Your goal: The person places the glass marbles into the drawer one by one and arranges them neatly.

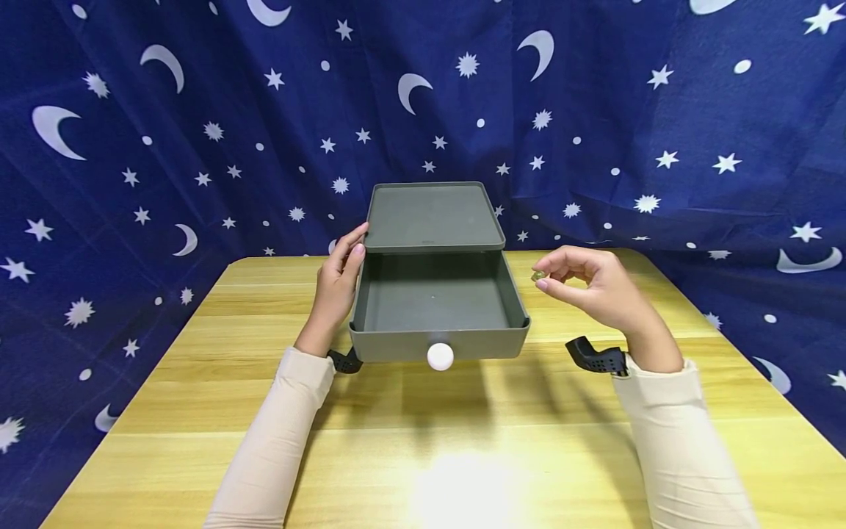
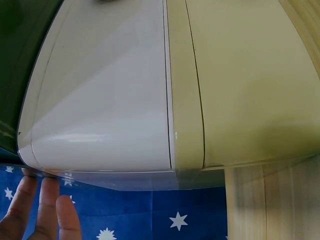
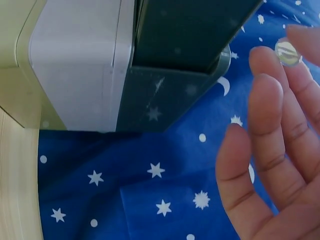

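In the head view a small drawer cabinet (image 1: 432,213) stands on the table, its dark grey top drawer (image 1: 439,345) pulled out. A round white knob (image 1: 440,356) sits on the drawer front, and the drawer's inside shows nothing but a tiny pale speck. My left hand (image 1: 338,283) rests against the cabinet's left side near the top edge, fingers extended. To the right of the drawer, my right hand (image 1: 595,286) pinches a clear, greenish glass marble (image 3: 287,51) between thumb and fingertips. The marble is apart from the drawer.
Below the grey tier, the cabinet has a white tier (image 2: 105,90) and a pale yellow tier (image 2: 250,85). It stands on a light wooden table (image 1: 264,411). Behind hangs a dark blue cloth (image 1: 370,88) with white moons and stars.
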Demonstrator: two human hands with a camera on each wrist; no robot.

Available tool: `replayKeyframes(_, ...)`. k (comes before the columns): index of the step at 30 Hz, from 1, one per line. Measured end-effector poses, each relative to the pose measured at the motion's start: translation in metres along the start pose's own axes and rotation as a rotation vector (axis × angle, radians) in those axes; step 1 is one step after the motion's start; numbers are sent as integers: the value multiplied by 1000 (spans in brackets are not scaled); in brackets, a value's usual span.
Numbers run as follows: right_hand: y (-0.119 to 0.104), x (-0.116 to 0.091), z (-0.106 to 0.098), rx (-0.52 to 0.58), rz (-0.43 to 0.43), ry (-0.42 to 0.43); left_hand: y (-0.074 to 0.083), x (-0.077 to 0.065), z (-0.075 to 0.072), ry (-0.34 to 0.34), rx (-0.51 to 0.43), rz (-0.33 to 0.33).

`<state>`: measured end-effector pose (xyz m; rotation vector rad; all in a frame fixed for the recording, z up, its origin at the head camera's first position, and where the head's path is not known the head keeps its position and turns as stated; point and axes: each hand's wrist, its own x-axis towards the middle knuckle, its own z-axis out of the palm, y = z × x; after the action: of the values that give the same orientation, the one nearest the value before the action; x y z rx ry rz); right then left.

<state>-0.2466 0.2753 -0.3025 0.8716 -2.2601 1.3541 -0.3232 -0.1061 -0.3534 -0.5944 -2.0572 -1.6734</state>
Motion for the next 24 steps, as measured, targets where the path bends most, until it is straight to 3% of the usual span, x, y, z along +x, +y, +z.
replayKeyframes(19,-13,7,19,2,-20,35,-2,2,1,2,-4,10)
replayKeyframes(24,-14,12,23,-9,-39,9,-2,1,0,10,-6,12)
